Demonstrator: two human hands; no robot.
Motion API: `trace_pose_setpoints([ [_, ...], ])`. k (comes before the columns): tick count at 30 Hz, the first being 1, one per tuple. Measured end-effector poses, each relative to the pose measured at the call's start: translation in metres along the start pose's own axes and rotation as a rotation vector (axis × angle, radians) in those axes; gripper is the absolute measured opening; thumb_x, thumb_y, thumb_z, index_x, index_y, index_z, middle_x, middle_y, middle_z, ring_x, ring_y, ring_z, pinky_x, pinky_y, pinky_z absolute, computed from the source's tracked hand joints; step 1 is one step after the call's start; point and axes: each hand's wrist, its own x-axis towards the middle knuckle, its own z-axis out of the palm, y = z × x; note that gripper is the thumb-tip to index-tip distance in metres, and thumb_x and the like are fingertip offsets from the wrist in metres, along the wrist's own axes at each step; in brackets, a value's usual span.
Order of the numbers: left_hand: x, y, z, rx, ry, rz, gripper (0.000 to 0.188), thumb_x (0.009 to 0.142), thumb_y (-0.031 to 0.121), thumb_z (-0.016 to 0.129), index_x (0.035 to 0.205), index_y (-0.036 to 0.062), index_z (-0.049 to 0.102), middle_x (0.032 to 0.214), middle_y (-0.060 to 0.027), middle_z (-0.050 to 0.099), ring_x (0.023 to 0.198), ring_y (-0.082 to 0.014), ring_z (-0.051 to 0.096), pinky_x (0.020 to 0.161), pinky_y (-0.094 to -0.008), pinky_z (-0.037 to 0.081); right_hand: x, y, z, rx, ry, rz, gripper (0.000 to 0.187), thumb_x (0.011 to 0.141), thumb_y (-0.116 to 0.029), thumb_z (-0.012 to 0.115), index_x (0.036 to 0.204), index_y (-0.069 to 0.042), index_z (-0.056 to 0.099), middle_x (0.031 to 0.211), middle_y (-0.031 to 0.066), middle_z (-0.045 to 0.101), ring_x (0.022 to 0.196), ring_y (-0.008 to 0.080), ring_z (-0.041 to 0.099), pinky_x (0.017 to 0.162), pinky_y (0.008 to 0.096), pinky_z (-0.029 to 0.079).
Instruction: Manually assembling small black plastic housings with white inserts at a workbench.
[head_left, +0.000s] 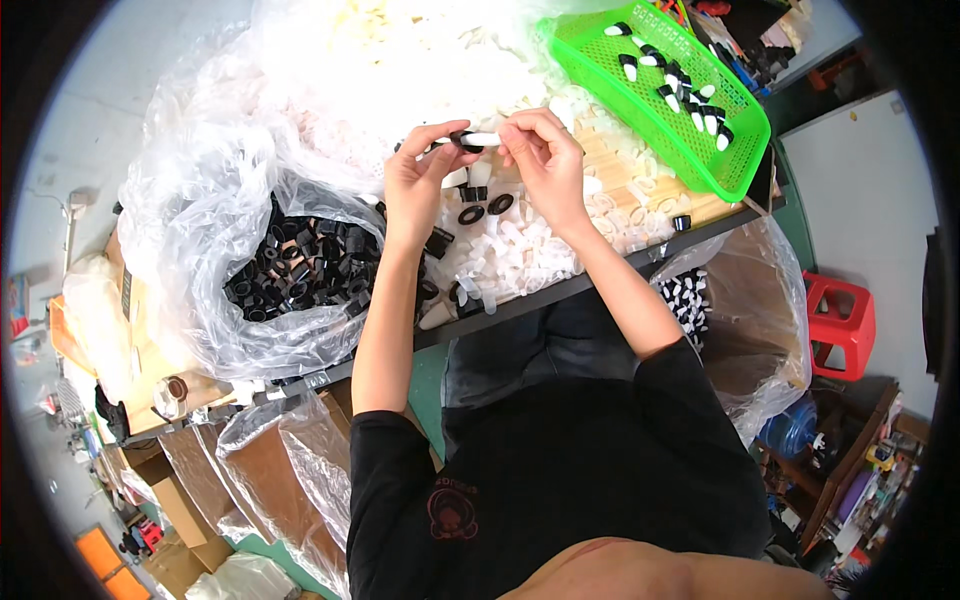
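Observation:
Above the worktable, my left hand [412, 185] pinches a black ring-shaped cap [461, 139] between thumb and fingers. From the other side, my right hand [553, 165] grips a slim white plastic piece [486, 140], whose left end meets the cap; how far it sits inside is too small to tell. Loose white plastic parts [525, 245] lie heaped below my hands, with a few black rings [471, 214] among them. To the left of my left forearm, a clear plastic bag [215, 310] stands open, full of black caps [300, 265].
A green basket [737, 188] at the upper right holds several black-and-white assembled pieces [690, 95]. Below the table edge [640, 258], a plastic-lined box [760, 300] contains more such pieces. A red stool [838, 325] stands at the right. Bright white plastic fills the far side.

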Motion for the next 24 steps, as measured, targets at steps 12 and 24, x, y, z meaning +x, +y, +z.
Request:
trace_pose_setpoints([
  [12, 0.000, -0.004, 0.005, 0.001, -0.001, 0.036, 0.021, 0.094, -0.004, 0.054, 0.112, -0.0040, 0.065, 0.105, -0.0084, 0.062, 0.092, -0.0180, 0.068, 0.085, -0.0279, 0.055, -0.002, 0.003, 0.001, -0.185, -0.009, -0.128, 0.011, 0.089, -0.004, 0.066, 0.098, 0.002, 0.062, 0.098, 0.0066, 0.056, 0.078, 0.0111, 0.061, 0.071, 0.0226, 0.050],
  [24, -0.001, -0.005, 0.011, 0.033, 0.049, 0.150, 0.025, 0.092, -0.005, 0.053, 0.116, -0.0007, 0.048, 0.090, -0.0042, 0.056, 0.080, -0.0119, 0.062, 0.073, -0.0243, 0.053, -0.009, 0.004, 0.002, -0.092, -0.021, -0.017, 0.045, 0.082, 0.001, 0.074, 0.118, -0.002, 0.045, 0.101, 0.0111, 0.068, 0.094, 0.0129, 0.064, 0.084, 0.0263, 0.050],
])
